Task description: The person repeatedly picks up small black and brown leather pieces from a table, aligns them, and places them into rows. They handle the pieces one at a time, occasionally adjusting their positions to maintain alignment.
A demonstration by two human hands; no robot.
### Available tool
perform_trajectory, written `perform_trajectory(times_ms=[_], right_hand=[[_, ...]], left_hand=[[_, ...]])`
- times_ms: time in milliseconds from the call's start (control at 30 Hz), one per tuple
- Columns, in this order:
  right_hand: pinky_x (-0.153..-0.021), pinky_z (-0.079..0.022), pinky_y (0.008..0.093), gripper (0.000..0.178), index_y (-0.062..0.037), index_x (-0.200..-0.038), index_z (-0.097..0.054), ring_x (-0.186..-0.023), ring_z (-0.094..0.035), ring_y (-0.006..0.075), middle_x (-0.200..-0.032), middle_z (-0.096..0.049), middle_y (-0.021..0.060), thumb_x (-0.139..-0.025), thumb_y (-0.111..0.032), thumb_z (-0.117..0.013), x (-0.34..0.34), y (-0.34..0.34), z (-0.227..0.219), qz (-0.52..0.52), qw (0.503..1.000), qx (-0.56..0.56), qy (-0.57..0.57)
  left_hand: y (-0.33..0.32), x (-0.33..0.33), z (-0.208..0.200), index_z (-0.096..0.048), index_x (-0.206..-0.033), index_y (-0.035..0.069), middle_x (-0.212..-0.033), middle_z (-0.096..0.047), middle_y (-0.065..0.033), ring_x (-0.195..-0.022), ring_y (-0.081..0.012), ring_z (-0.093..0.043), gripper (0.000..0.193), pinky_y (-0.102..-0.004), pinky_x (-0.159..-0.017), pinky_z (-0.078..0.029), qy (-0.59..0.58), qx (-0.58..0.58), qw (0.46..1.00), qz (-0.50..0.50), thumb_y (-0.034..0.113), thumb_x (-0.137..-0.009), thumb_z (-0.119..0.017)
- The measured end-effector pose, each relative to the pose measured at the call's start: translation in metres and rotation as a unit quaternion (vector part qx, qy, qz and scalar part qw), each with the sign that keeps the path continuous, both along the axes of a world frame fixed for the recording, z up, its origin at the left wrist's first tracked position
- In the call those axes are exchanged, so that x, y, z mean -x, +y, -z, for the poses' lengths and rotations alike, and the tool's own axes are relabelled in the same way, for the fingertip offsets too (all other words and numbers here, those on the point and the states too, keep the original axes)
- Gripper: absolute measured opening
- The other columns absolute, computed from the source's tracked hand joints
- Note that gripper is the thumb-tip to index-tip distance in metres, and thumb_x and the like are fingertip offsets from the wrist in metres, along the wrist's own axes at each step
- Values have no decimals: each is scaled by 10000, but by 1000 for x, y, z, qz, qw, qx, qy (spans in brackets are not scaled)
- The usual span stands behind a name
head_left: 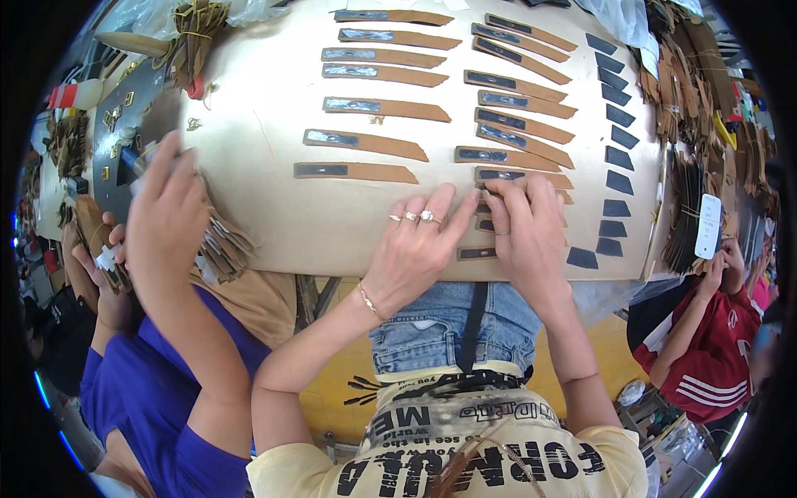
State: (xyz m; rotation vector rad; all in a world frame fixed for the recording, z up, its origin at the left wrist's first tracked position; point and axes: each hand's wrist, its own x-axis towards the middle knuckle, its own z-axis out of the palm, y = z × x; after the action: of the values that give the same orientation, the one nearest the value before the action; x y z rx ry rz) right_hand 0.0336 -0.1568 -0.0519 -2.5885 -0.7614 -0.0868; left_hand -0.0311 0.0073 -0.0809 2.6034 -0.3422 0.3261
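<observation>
The strips [357,171] are brown with black ends [322,170], the patches [619,158] black, the surface [249,191] pale beige, the denim [415,332] blue, and the T-shirt [432,452] cream with black lettering [407,417].

I'm in a workshop: brown strips [390,109] lie in rows across my desk [266,224], tied bundles [684,222] are heaped beyond, and co-workers in purple [149,390] and red [706,365] flank me.
</observation>
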Motion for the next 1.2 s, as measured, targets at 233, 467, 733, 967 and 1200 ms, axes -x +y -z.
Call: perform_trajectory(times_ms=[233,467,733,967,1200], right_hand=[[-716,-404,376,204,-51,-1041,-664,-826,-523,250,-893,-527,72,-882,-176,-691,5,-11,-6,2,1000,-11,-20],[-683,-402,365,232,-47,-1045,-674,-785,-522,234,-849,-510,65,-819,-91,-705,4,-3,8,-41,993,43,-101],[-670,-391,343,210,18,-987,-667,-780,-521,209,-846,-516,66,-792,-55,-643,2,-5,8,-137,956,136,-222],[-697,-412,395,128,-17,-979,-619,-834,-534,263,-892,-529,112,-860,-65,-619,-17,-14,12,-44,992,19,-118],[-730,-465,399,95,-42,-992,-651,-811,-553,288,-871,-529,111,-898,-58,-647,-14,-42,-10,103,989,-107,-4]], left_hand=[[1,-2,5,-610,-1277,47,-1198,-540,-131,-936,-257,-556,465,-383,-833,-469,-1,4,1000,2,59,-812,-600],[0,-5,4,-643,-1257,66,-1158,-527,-131,-899,-275,-542,500,-386,-808,-461,-7,4,1000,2,-6,-763,-637],[-1,-5,4,-637,-1264,66,-1163,-528,-137,-919,-283,-551,491,-402,-817,-461,-11,-8,1000,3,8,-776,-627],[-2,-5,0,-636,-1253,63,-1168,-538,-145,-934,-285,-569,466,-408,-828,-468,-14,-29,999,3,13,-790,-613],[-2,-7,0,-651,-1228,74,-1155,-546,-144,-890,-254,-583,464,-412,-812,-471,-18,-26,999,-3,-7,-771,-634]])
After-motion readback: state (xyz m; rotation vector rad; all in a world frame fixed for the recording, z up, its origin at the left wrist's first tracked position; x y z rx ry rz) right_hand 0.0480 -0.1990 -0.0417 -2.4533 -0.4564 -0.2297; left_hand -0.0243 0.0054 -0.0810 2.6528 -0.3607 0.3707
